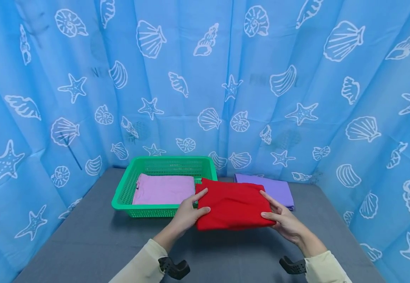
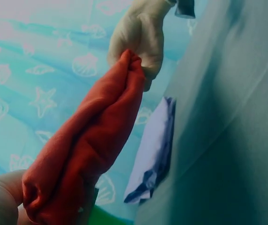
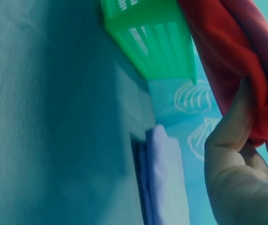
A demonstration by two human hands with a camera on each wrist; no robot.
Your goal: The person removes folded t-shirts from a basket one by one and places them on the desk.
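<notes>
A folded red cloth (image 1: 234, 204), perhaps a garment, is held up above the table between both hands. The left hand (image 1: 188, 214) grips its left end, and the right hand (image 1: 287, 222) grips its right end. In the left wrist view the red cloth (image 2: 89, 140) shows its thick folded edge. The right wrist view has the right hand (image 3: 244, 173) pinching the cloth's corner. Just left of the red cloth, a folded pink cloth (image 1: 166, 189) lies inside a green plastic basket (image 1: 120, 196). Behind the red cloth a folded purple cloth (image 1: 279, 188) rests on the table, partly hidden.
The table (image 1: 84, 239) is covered in grey fabric. A blue curtain (image 1: 197, 86) with white shell and starfish prints hangs close behind it and along both sides. The basket's right wall stands near the left hand.
</notes>
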